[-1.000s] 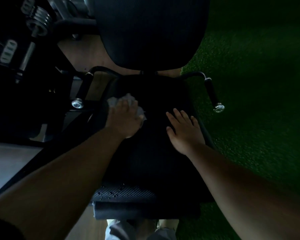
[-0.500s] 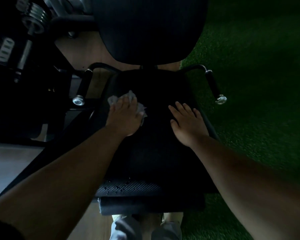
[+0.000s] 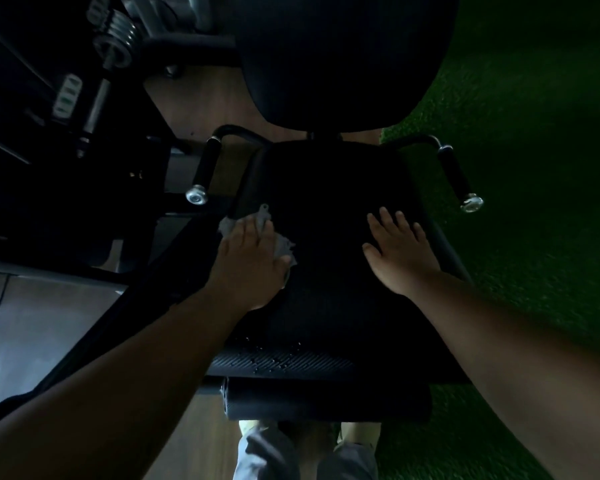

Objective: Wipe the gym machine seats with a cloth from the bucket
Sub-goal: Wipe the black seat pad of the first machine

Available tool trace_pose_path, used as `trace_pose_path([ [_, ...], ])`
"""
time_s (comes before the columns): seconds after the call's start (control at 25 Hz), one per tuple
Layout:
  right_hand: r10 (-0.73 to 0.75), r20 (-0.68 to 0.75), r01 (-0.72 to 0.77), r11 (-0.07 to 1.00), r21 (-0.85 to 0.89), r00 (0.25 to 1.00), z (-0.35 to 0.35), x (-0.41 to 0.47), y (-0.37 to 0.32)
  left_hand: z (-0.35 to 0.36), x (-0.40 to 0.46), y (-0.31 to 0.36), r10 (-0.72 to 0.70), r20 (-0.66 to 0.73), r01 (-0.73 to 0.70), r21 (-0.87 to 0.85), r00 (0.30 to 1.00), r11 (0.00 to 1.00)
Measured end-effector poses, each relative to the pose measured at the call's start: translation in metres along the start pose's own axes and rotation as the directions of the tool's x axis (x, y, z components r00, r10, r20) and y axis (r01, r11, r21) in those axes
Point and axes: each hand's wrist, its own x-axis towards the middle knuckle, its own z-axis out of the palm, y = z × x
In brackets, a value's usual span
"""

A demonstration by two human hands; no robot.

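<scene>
left hand [image 3: 253, 261] and cloth [image 3: 282, 244] slid nearer

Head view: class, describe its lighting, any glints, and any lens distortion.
Head view: very dim, so the black seat and backrest lose nearly all surface detail; the cloth under the left hand is the palest patch; small glints sit on the handle caps and on droplets along the seat's ribbed front edge; wide-angle stretch swells both forearms toward the bottom corners.

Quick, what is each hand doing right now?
Left hand: open, pressing the cloth onto the seat.
Right hand: open, flat on the seat.
</scene>
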Motion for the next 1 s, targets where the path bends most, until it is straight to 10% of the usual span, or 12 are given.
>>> trace_pose_path([
  [0.24, 0.039, -0.004, -0.039, 0.999, -0.024, 0.999, 0.006, 0.001, -0.017, 0.006, 0.015, 0.055, 0.29, -0.023, -0.291, -0.058, 0.957, 0.955],
  [0.48, 0.038, -0.034, -0.039, 0.999, -0.015, 0.999, 0.007, -0.003, -0.018, -0.012, 0.02, -0.054, -0.172, 0.001, 0.152, -0.474, 0.985, 0.867],
  [0.64, 0.038, -0.061, -0.04, 0.999, -0.027, 0.997, 0.008, -0.001, -0.018, 0.002, -0.03, -0.081, -0.158, 0.051, 0.157, -0.597, 0.986, 0.787],
  [1.0, 0.029, -0.093, -0.032, 0.999, -0.033, 0.995, 0.013, 0.001, -0.016, -0.011, 0.033, -0.024, -0.074, -0.003, 0.074, -0.119, 0.997, 0.99],
])
